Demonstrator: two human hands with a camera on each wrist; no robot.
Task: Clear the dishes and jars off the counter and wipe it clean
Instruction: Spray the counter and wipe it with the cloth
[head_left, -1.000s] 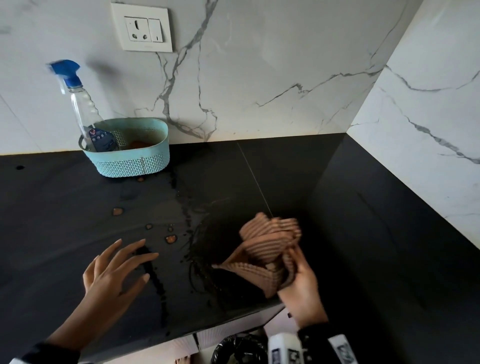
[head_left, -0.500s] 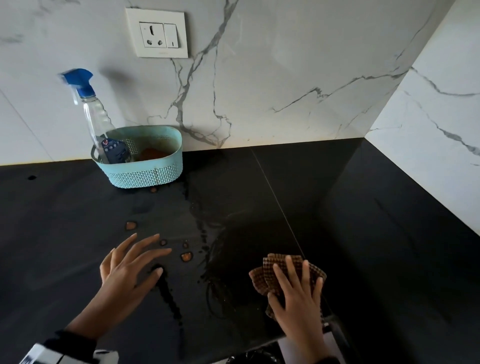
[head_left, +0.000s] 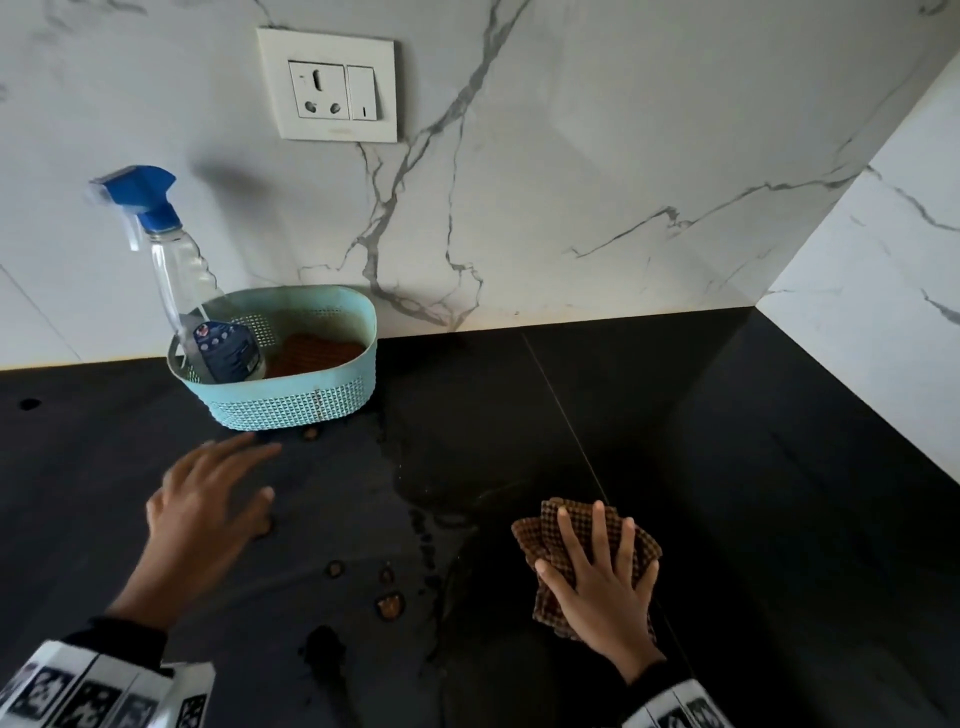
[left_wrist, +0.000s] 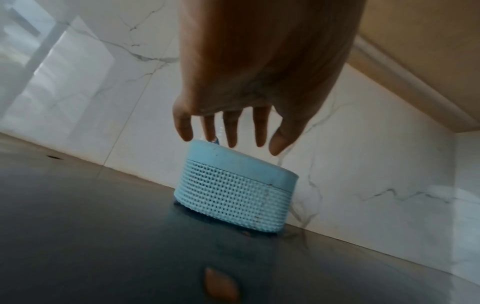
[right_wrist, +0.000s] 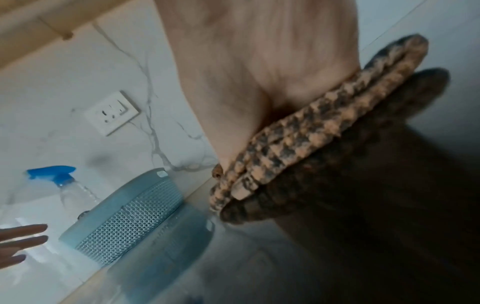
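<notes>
My right hand (head_left: 602, 577) presses flat, fingers spread, on a folded brown checked cloth (head_left: 550, 535) on the black counter (head_left: 753, 467), near its front edge. In the right wrist view the cloth (right_wrist: 298, 139) lies squeezed under the palm. My left hand (head_left: 208, 509) hovers open above the counter, fingers stretched toward the light blue basket (head_left: 291, 405). The left wrist view shows its fingertips (left_wrist: 231, 133) just short of the basket's rim (left_wrist: 241, 162). Brown spill spots (head_left: 389, 605) and wet streaks (head_left: 426, 530) lie between my hands.
The basket stands against the marble backsplash and holds a clear spray bottle with a blue trigger (head_left: 156, 218) and another brown cloth (head_left: 317, 353). A white wall socket (head_left: 332, 85) is above it. A marble side wall (head_left: 883, 322) closes the counter on the right.
My right hand has brought the cloth down from a raised, bunched grip and flattened it on the counter. My left hand has moved forward toward the basket.
</notes>
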